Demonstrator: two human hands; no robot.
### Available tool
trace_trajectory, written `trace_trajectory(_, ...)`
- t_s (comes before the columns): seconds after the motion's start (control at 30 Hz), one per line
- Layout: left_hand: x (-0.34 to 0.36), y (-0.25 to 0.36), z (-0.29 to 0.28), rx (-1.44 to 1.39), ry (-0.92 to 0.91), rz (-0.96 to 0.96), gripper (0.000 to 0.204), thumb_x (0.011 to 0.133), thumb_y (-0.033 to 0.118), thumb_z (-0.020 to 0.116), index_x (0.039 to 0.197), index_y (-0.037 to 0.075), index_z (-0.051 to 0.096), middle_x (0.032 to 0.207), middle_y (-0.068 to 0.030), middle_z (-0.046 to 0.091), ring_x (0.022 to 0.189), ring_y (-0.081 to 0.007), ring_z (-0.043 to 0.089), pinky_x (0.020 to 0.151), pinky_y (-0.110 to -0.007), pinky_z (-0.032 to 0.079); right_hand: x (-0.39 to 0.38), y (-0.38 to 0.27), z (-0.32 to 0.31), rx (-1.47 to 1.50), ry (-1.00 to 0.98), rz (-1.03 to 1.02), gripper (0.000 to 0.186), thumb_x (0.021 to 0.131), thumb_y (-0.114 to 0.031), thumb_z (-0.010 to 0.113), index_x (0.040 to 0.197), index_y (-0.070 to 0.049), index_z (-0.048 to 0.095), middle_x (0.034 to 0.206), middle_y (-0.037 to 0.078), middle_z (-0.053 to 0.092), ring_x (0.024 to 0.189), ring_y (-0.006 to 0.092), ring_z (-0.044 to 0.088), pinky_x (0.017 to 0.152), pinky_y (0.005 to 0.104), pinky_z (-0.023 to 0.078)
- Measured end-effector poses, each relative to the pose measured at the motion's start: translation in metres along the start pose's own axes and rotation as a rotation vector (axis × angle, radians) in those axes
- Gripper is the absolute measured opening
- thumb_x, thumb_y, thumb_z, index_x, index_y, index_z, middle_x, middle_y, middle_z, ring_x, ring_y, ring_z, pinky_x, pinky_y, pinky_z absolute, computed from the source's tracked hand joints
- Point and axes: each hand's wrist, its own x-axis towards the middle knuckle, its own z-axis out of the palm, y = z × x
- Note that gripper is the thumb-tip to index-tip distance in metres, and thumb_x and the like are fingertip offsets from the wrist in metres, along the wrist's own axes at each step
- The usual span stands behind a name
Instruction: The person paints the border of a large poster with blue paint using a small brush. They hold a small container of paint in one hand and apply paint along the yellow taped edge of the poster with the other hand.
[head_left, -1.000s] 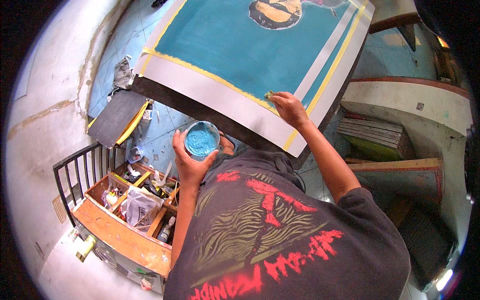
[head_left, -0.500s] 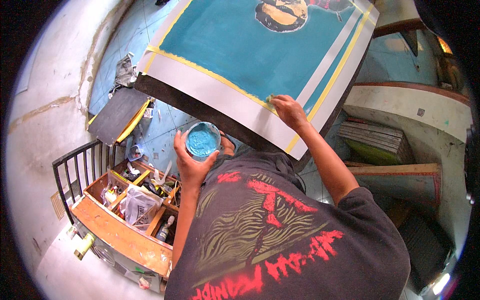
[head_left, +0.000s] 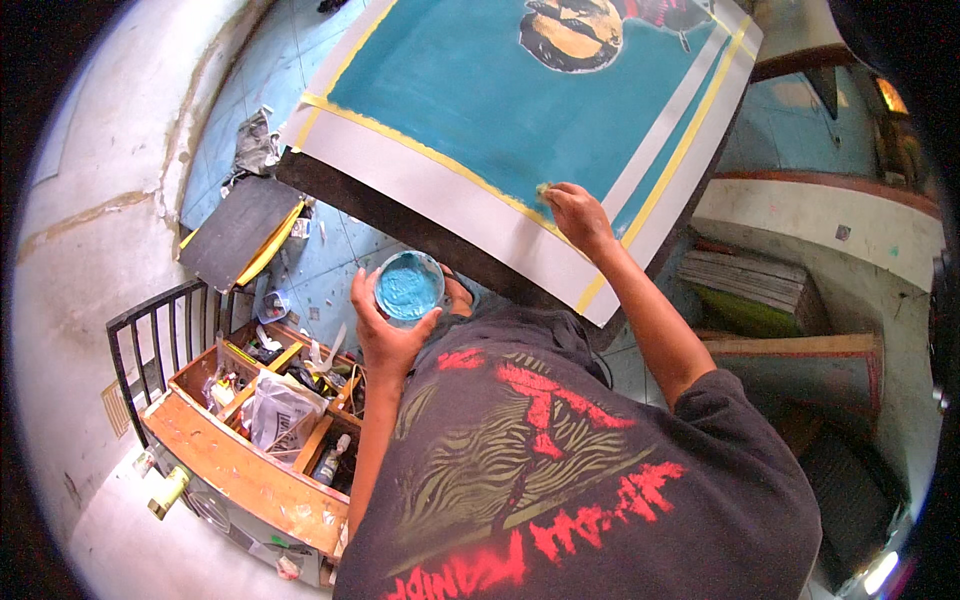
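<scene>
My left hand (head_left: 386, 335) is wrapped round a round tub (head_left: 437, 270) and holds it just off the near edge of the painting. Thick light-blue paint (head_left: 409, 288) fills the tub. Out over the sheet, my right hand (head_left: 580, 215) pinches a small yellow-green sponge (head_left: 543, 189). The sponge is at the teal painted area (head_left: 470, 120), just inside the yellow masking tape (head_left: 440, 162) along the near side; the fingers partly cover it. Above, the sheet bears a black-and-tan portrait (head_left: 572, 38). A white margin (head_left: 400, 150) lies outside the tape.
The sheet lies on a dark board (head_left: 365, 200). At left, a wooden drawer unit (head_left: 240, 465) holds bags and bottles beside a black metal rack (head_left: 160, 335). A dark panel (head_left: 240, 230) lies farther up. Stacked boards (head_left: 745, 285) stand at right.
My right hand and the sponge have shifted slightly away from the near tape, farther onto the teal area. The left hand still holds the tub; the whole view has moved a little.
</scene>
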Motion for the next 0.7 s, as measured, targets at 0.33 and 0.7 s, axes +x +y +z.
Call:
trace_trajectory(0.33,-0.006,-0.009,-0.007,0.014,0.048,-0.022,0.113,0.063,0.030,0.091,0.145,0.000,0.020,0.134,-0.0240,0.048,0.123,-0.0386,0.052,0.104,-0.045,0.043,0.072,-0.043,0.014,0.037,0.063,-0.143,0.022,0.094,-0.015,0.051,0.104,-0.008,0.070,0.110,0.017,0.068,0.101,0.0343,0.065,0.085,0.0428,0.055)
trace_trajectory(0.7,-0.022,-0.023,-0.019,0.009,0.119,-0.070,0.116,0.063,0.030,0.092,0.146,0.000,0.017,0.134,-0.0245,0.048,0.123,-0.0370,0.051,0.105,-0.045,0.041,0.148,-0.068,0.064,0.047,-0.022,-0.165,0.019,0.092,-0.016,0.054,0.098,-0.005,0.069,0.105,0.016,0.067,0.100,0.0353,0.064,0.086,0.0430,0.053)
